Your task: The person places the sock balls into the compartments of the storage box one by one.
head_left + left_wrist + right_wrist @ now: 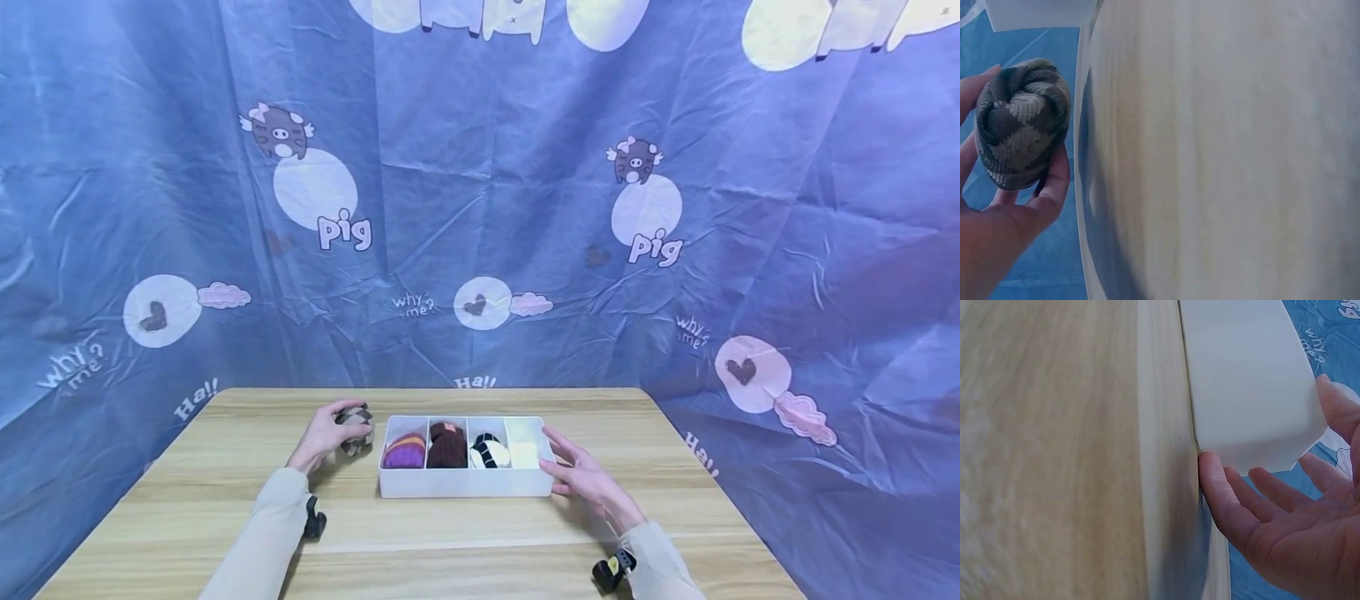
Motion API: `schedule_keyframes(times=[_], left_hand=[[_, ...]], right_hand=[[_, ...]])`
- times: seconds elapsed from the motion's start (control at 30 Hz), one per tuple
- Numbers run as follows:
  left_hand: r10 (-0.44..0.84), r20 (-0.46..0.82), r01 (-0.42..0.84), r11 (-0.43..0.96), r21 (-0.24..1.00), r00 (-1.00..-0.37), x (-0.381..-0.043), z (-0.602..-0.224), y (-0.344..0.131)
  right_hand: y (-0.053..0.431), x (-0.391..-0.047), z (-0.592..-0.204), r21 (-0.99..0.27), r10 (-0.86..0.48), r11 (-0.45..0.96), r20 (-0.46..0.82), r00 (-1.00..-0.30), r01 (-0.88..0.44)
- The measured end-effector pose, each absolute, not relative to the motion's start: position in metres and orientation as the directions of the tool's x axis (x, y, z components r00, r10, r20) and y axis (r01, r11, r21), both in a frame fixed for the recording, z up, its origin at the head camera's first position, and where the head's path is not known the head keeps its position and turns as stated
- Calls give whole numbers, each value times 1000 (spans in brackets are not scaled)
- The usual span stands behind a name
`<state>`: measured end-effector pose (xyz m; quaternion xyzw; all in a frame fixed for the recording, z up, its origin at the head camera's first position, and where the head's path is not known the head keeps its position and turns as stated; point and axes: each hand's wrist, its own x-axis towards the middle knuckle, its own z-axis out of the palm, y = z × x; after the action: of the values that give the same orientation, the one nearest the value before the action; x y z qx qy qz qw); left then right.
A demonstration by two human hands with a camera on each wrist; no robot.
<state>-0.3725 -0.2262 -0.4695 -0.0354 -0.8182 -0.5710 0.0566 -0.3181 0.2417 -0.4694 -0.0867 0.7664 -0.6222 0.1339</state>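
My left hand holds a rolled-up pair of socks in a grey and beige diamond pattern, with fingers and thumb around its sides. It is left of a white divided box on the table. My right hand touches the box's right end, fingers extended; in the right wrist view, fingertips meet the lower corner of the box. From left to right, the compartments hold a purple and orange striped sock roll, a dark brown sock roll and a white sock roll with black lines. The rightmost compartment shows its white floor.
The light wood table ends at a back edge just behind the box. Behind it hangs a blue cloth printed with pigs and words. Each wrist carries a small black camera.
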Motion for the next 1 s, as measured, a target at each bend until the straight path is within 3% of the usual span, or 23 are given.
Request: schedule_keyframes(times=[0.5,1.0], left_hand=[[-35,189,174,259,950,-981,-376,-459,-211],[-156,322,242,388,889,-934,-375,-437,-177]], right_hand=[[240,-315,-468,-976,-290,211,-107,-951,45],[239,-314,-467,-976,-272,211,-104,-957,46]])
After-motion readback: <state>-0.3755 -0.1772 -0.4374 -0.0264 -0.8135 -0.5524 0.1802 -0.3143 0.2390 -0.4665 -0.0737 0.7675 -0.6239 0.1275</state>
